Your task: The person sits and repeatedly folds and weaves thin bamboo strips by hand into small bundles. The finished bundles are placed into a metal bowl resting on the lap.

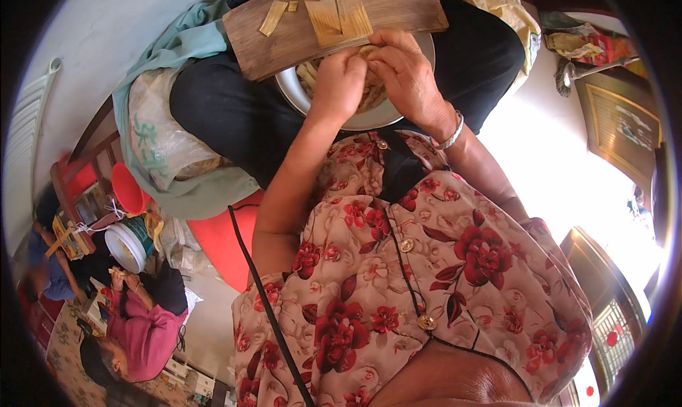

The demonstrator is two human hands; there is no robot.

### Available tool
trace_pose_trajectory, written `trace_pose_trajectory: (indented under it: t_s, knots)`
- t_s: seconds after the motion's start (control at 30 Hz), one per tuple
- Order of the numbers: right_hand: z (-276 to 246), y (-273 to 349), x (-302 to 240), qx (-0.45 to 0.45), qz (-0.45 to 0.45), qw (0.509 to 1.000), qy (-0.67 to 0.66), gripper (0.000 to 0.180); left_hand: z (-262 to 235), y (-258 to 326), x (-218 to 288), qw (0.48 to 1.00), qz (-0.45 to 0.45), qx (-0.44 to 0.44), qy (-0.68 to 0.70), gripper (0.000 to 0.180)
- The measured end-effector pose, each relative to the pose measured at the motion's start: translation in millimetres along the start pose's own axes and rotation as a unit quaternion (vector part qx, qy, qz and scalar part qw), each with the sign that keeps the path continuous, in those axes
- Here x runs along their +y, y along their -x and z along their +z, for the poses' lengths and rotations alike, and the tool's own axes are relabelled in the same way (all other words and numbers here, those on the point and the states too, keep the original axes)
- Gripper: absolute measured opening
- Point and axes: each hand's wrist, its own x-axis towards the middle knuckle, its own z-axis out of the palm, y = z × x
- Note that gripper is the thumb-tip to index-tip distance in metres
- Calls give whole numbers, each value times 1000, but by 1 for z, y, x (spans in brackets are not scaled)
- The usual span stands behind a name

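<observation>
My left hand [339, 87] and my right hand [408, 73] meet over a round, light-coloured bowl [288, 88] in my lap. The fingers of both are closed, the tips close together at the board's near edge. What they pinch is hidden or too small to name. Tan and brownish pieces [373, 98] lie in the bowl, partly covered by my hands. Beyond my fingers, a brown wooden board [259, 51] spans the far side of the bowl. Flat yellowish strips [323, 23] sit on it, with a loose piece [273, 17] to their left.
A clear plastic bag [153, 133] lies on a teal cloth [234, 197] at my left. Lower left, a person in a pink top [145, 329] works near a white bucket [126, 247]; a red container [129, 189] stands beyond. Another person [53, 272] is at the far left.
</observation>
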Motion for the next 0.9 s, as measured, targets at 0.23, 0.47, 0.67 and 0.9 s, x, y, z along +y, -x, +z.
trace_pose_trajectory:
  t_s: [0.23,0.47,0.67,0.9]
  knots:
    - [-3,0,6,-40,10,999,26,11,5,7,4,971,-55,28,230,21]
    - [-7,-8,11,-26,-19,999,15,8,14,4,-3,983,-47,10,177,20]
    - [-2,-28,29,34,-1,999,38,10,5,24,3,946,-172,-48,270,23]
    - [-13,-32,43,25,206,950,-234,33,-10,29,2,949,164,97,-253,13]
